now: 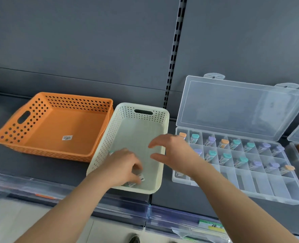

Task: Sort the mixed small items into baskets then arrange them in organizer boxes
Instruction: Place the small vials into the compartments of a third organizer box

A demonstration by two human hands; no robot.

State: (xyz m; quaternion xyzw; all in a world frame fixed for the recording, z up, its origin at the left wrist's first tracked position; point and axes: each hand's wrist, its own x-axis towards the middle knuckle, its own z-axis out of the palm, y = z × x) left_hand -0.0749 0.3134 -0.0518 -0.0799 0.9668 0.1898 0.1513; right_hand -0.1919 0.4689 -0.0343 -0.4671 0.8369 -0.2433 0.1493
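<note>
At the shelf's left the orange basket (pixel 8 135), rigid perforated plastic, is sitting beside the white basket (pixel 110 130). At that one's near edge my left hand (pixel 122 165) is curling round a small labelled tube (pixel 140 178) (its long axis mostly hidden under my fingers). My right hand (pixel 173 153) is hovering spread over the right rim, nearer the clear organizer box (pixel 267 188), which is lying to the tube's right.

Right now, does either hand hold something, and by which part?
The left hand grips a small labelled item inside the white basket; its fingers hide which part. The right hand holds nothing, fingers spread.
</note>
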